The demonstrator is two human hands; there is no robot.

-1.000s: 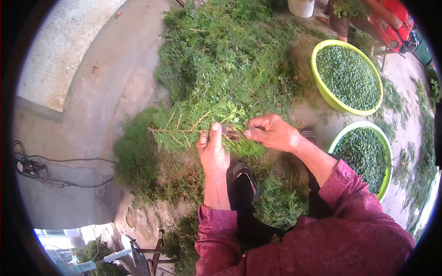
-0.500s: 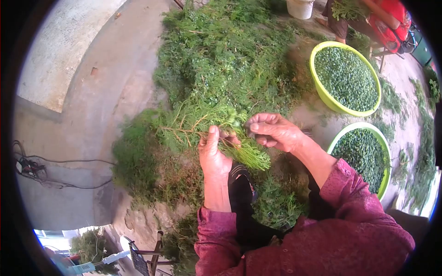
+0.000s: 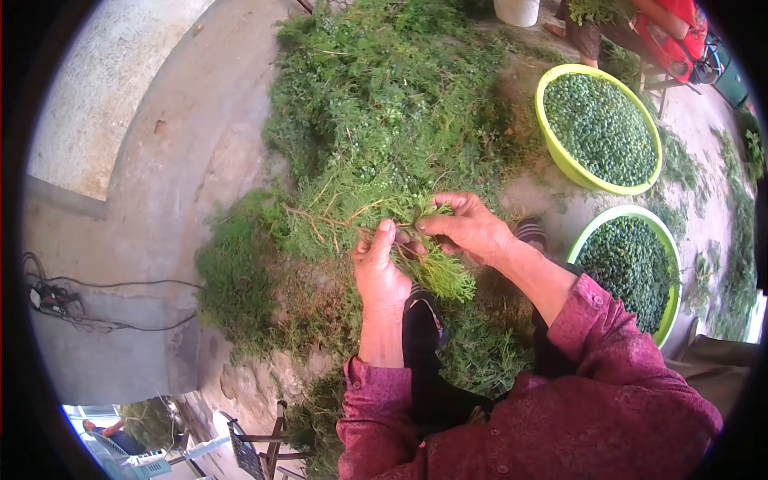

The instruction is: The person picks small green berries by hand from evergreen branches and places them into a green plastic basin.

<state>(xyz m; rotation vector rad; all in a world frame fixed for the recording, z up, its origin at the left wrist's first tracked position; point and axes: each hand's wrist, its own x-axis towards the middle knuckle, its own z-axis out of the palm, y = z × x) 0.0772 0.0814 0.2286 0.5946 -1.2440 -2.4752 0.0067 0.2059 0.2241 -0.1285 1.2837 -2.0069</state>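
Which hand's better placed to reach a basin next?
Probably the right hand: it's nearer both basins, while the left hand grips the branch.

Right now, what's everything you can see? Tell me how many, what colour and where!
leafy sprig: at least one, green, centre
cut greenery: one big heap, green, ahead
yellow tub: one, yellow, upper right
pale-rimmed tub: one, light green, right, nearer
berries: too many to count, green, inside both tubs
bucket: one, white, top edge
cords: several, dark, far left
seat frame: one, dark, bottom left
concrete floor: one, grey, left
other people: two, dark clothing, upper right and bottom left
sleeves: two, maroon, bottom
left grip: one, bare, holding the sprig
right grip: one, bare, at the sprig
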